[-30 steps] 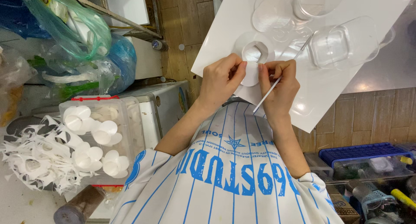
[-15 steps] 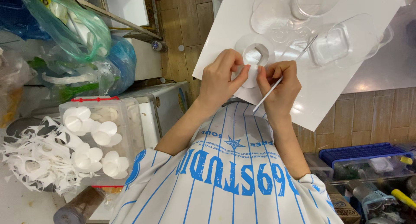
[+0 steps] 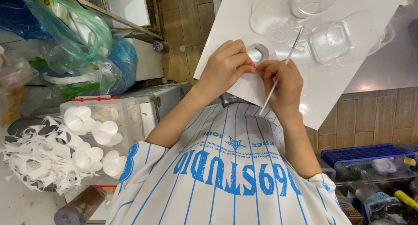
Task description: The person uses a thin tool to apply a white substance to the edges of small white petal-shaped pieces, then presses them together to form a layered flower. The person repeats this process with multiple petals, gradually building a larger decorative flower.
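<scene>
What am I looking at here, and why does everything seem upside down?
The camera sits on a person's head and looks down, so their striped shirt fills the bottom. No machine is here, only two bare hands. The left hand pinches a small white piece beside a hole in the white board. The right hand pinches there too and holds a thin white stick. Clear plastic containers lie on the board. To the left stand a box of white round pieces and a pile of white scraps.
</scene>
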